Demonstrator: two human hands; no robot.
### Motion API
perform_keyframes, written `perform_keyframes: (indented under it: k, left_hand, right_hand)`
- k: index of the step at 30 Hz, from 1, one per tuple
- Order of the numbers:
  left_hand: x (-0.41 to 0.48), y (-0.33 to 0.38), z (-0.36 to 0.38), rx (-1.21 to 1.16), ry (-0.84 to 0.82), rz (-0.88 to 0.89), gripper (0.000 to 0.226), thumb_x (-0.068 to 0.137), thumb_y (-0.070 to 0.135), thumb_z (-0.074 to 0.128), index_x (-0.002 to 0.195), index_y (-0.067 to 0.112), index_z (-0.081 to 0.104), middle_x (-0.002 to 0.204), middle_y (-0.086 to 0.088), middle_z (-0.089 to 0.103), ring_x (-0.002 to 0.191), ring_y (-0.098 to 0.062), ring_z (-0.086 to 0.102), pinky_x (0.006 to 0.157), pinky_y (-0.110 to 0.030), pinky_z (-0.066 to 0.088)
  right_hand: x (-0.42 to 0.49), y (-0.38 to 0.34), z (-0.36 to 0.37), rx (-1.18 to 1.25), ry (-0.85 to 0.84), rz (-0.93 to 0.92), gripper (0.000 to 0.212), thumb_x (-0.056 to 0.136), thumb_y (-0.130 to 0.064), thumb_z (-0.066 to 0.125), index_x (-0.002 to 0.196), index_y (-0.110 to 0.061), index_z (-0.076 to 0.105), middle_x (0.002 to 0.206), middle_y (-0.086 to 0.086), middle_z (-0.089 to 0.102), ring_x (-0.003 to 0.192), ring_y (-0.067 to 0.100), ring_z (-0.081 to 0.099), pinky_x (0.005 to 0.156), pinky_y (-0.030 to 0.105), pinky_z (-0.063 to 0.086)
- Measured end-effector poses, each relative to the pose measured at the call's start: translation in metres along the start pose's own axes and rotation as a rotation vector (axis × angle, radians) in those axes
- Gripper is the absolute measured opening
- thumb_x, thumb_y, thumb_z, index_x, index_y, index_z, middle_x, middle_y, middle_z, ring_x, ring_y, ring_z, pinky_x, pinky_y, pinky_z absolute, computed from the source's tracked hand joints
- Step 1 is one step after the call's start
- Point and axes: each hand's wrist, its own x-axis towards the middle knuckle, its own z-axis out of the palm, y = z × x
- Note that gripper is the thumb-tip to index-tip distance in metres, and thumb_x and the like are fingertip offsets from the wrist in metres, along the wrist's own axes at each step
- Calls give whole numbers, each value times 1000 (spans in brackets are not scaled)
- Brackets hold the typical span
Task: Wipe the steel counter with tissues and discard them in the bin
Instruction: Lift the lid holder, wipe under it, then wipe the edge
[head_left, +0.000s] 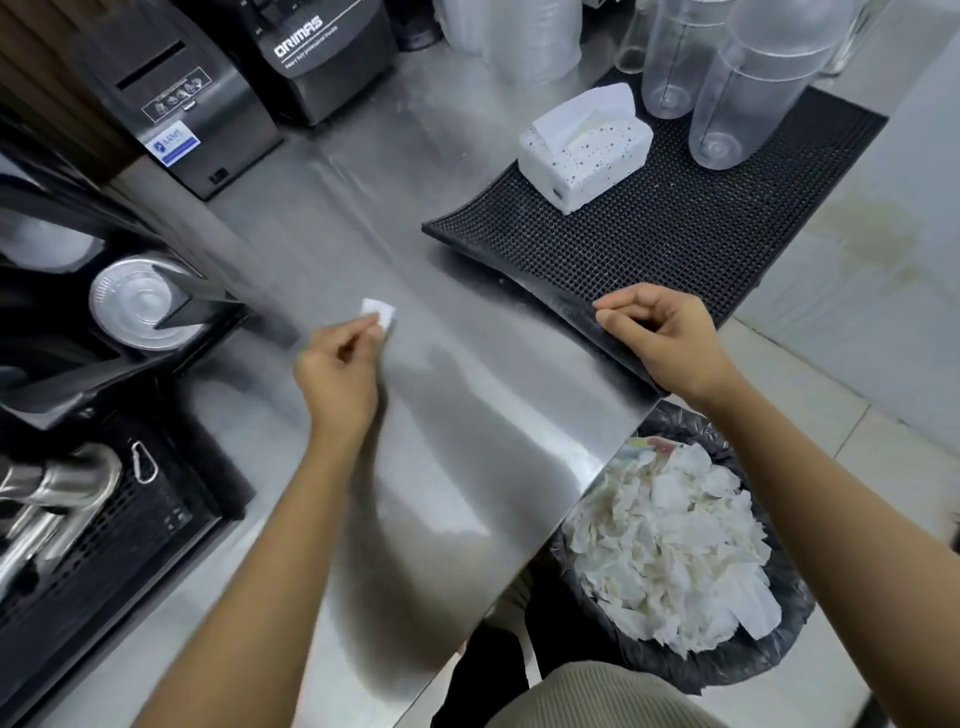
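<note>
My left hand (337, 371) pinches a small folded white tissue (378, 313) against the steel counter (467, 415), left of centre. My right hand (660, 338) hovers over the near edge of the black rubber mat (649, 249) with its fingers loosely curled and nothing visible in them. A speckled white tissue box (584, 153) with one sheet sticking up sits on the mat farther back. The black-lined bin (675, 551), heaped with crumpled white tissues, stands on the floor just right of the counter's near corner.
Black machines line the left side, among them a blender base (322, 52) and a cup sealer with a plastic lid (140, 301). Clear plastic jugs (743, 104) stand at the mat's far end. A steel tap (52, 499) sits over a black grille at lower left.
</note>
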Motion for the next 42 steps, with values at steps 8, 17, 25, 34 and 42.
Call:
perform_keyframes:
  k: [8,17,25,34,42]
  left_hand:
    - [-19,4,32,250,-65,158,13,87,6,61,91,2,73,87,-15,62,78,-27,59,77,-17,38]
    - [-126,64,58,-115,-643,192,16,86,10,67,100,13,74,88,1,63,74,-3,56,70,-13,44]
    - [-100,15,5,290,-172,96,21,91,13,60,110,9,69,99,-7,57,83,-17,55,79,-6,31]
    - [-177,86,77,76,-570,363,18,91,11,61,105,8,72,87,1,58,73,-7,54,72,-20,49]
    - [-137,33,0,214,-195,107,12,88,6,63,96,7,71,92,-4,63,76,-11,58,73,-7,41]
  right_hand:
    - [-9,10,12,-351,29,-254,15,81,-23,78,92,-15,72,93,-12,68,103,11,63,113,45,30]
    - [-51,12,4,-379,205,-266,8,93,-14,64,95,-10,71,101,-7,64,105,3,53,100,22,39]
    - [-138,20,-6,-166,572,118,19,96,-26,58,84,-12,61,87,2,62,86,20,56,70,15,42]
    - [-189,28,5,-142,568,184,14,96,-29,56,87,-20,63,90,-17,63,89,-8,56,73,15,40]
    - [-213,39,-4,-64,635,264,6,96,-22,59,94,-21,65,95,-15,67,92,-9,57,71,6,42]
